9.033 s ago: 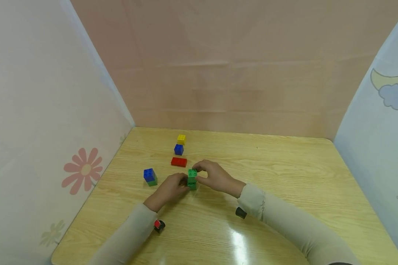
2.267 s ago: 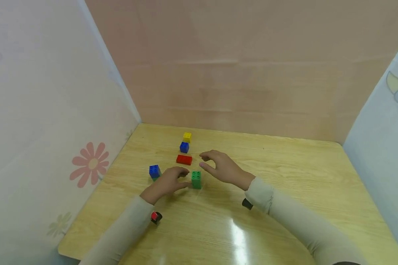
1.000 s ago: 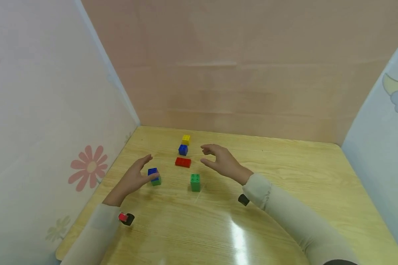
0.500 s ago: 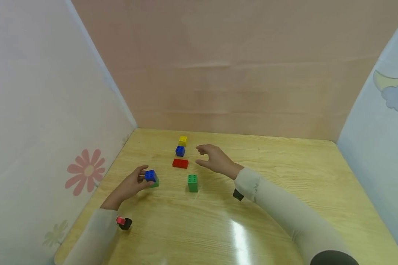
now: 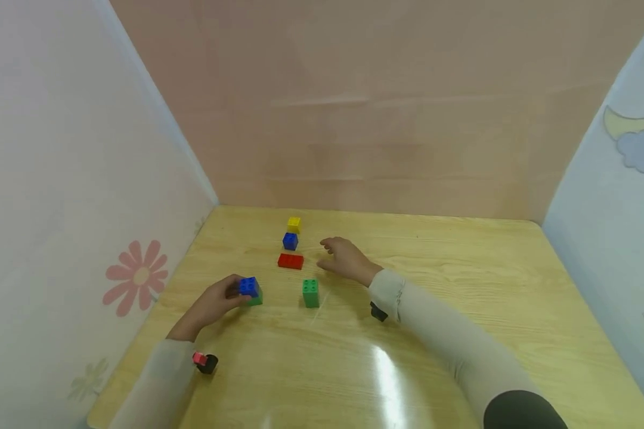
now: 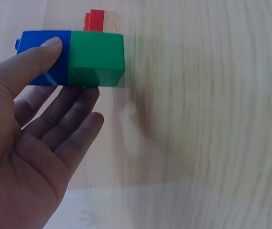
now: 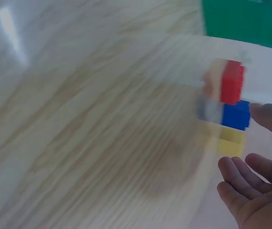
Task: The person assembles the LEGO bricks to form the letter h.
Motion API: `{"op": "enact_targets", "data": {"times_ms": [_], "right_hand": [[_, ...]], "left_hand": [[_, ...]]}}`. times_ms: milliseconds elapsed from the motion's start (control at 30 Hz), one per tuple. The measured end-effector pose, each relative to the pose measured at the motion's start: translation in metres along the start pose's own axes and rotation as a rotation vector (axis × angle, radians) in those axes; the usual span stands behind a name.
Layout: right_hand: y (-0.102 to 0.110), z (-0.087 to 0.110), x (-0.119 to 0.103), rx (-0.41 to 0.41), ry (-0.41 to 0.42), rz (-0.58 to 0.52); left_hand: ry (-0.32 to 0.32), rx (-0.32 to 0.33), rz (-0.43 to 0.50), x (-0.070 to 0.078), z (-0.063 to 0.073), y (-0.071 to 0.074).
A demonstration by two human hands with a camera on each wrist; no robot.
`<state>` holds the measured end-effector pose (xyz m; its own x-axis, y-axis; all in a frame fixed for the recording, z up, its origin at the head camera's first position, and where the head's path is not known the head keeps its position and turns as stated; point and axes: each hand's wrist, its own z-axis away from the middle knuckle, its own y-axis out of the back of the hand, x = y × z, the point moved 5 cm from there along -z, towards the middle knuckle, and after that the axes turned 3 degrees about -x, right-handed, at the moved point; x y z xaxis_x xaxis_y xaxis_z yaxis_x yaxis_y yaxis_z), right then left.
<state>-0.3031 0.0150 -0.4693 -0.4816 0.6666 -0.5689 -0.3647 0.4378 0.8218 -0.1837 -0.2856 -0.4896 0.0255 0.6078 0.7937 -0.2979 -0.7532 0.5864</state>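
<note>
My left hand (image 5: 211,305) pinches a stack made of a blue brick (image 5: 249,287) on a green brick (image 5: 256,298), at the left of the table. In the left wrist view the thumb lies across the blue brick (image 6: 28,42), and the fingers are behind the stack, beside the green brick (image 6: 97,57). My right hand (image 5: 349,261) is right of the red brick (image 5: 290,261), holding nothing, its fingers loosely bent and thumb apart. Between the hands, nearer to me, stands a green two-brick stack (image 5: 310,294). The right wrist view shows the red brick (image 7: 232,82) beyond the thumb.
Behind the red brick, a small blue brick (image 5: 290,241) and a yellow brick (image 5: 294,224) form a row going back. The wooden table (image 5: 434,280) meets a patterned wall on each side and a plain pinkish backdrop (image 5: 375,119) at the rear.
My left hand has left the green stack, moved left and taken hold of the blue-and-green stack. My right hand has moved away from the green stack, back toward the red brick's right.
</note>
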Motion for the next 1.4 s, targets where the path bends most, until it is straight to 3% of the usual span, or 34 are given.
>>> {"op": "enact_targets", "data": {"times_ms": [233, 500, 767, 1100, 1233, 1400], "right_hand": [[-0.003, -0.007, 0.006, -0.029, 0.046, 0.108], [-0.019, -0.018, 0.006, -0.084, 0.011, -0.023], [-0.026, -0.020, 0.006, -0.103, -0.012, -0.115], [-0.027, -0.030, 0.005, -0.099, -0.013, -0.127], [-0.032, -0.032, 0.004, -0.105, -0.024, -0.080], [-0.038, -0.034, -0.003, -0.111, -0.020, 0.080]], "left_hand": [[-0.042, -0.052, -0.012, 0.010, -0.006, -0.007], [-0.018, -0.090, 0.019, 0.001, -0.006, -0.014], [-0.052, -0.131, -0.023, 0.002, -0.005, -0.017], [-0.026, -0.119, -0.077, 0.001, -0.008, -0.016], [-0.019, -0.122, -0.088, -0.001, -0.008, -0.018], [-0.013, -0.128, -0.109, 0.001, -0.009, -0.020]]}}
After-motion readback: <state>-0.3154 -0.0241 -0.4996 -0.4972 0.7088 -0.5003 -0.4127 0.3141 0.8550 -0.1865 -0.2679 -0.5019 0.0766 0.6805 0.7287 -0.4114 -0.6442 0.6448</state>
